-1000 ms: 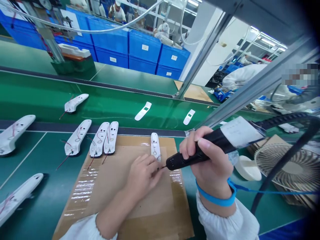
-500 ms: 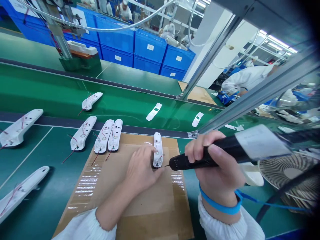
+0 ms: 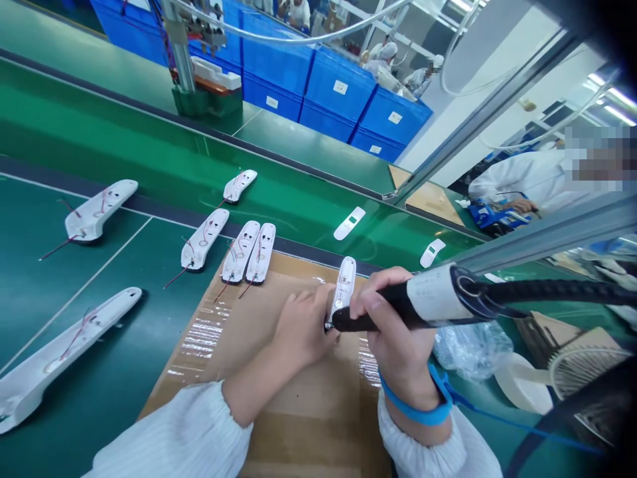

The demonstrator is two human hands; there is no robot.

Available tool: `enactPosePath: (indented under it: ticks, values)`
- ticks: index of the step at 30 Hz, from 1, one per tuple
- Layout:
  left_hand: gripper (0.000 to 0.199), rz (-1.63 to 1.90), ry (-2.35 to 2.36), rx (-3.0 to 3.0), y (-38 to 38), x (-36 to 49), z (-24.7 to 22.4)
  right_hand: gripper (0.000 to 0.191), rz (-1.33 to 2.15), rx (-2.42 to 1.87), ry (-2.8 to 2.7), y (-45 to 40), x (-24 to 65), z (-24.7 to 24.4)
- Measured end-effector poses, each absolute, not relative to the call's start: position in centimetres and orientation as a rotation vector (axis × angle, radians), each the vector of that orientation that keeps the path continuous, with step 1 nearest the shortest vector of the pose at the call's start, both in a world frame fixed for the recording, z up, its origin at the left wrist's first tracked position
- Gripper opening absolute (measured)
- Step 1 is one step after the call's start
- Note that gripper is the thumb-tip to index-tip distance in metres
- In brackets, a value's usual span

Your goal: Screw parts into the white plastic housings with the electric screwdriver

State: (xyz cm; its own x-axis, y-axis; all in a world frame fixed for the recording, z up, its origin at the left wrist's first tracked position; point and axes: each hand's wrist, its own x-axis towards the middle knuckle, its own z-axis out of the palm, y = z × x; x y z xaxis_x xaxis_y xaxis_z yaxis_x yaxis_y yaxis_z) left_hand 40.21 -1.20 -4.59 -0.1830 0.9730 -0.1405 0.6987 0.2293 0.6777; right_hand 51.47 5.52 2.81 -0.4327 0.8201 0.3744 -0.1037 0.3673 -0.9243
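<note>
My left hand point(image 3: 303, 325) is closed round the lower end of a white plastic handle shell point(image 3: 345, 282) with thin wires and small parts inside. The shell lies open side up on a taped cardboard sheet point(image 3: 279, 392). In my right hand point(image 3: 401, 338), which wears a blue wrist strap point(image 3: 423, 411), is a black electric screwdriver point(image 3: 430, 299) with a pale label wrap. Its nose covers the shell's lower end beside my left fingers; I cannot tell whether the bit touches. Two similar wired shells point(image 3: 260, 255) lie side by side at the cardboard's upper left edge.
More wired shells point(image 3: 204, 240) lie on the green bench at left. A green belt point(image 3: 298, 192) carries small white covers point(image 3: 349, 224). At right are a metal post point(image 3: 478, 119), clear plastic point(image 3: 472, 348), a fan point(image 3: 587, 372) and the screwdriver's cable point(image 3: 557, 293). A person works beyond the post.
My right hand has brought the screwdriver left and over the shell's lower end. My left hand stays on the shell. The whole view has shifted, so the scene sits further right.
</note>
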Motion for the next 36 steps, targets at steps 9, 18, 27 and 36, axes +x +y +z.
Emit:
enactPosePath:
  ticks: [9, 18, 27, 36]
  values:
    - [0.064, 0.619, 1.97, 1.537, -1.1, 40.2, -4.5, 0.017, 1.278, -0.672, -1.633, 6.2, 51.0, 1.9]
    - [0.064, 0.597, 1.969, 1.478, -1.0, 40.2, -4.2, 0.019, 1.349, -0.674, -1.595, 6.2, 50.8, 1.2]
    - [0.071, 0.619, 1.949, 1.455, -1.1, 40.2, -4.3, 0.022, 1.38, -0.747, -1.593, 6.5, 50.8, 0.9]
    - [0.075, 0.617, 2.012, 1.372, -1.4, 41.2, -3.2, 0.026, 1.355, -0.578, -1.543, 6.5, 52.1, 3.7]
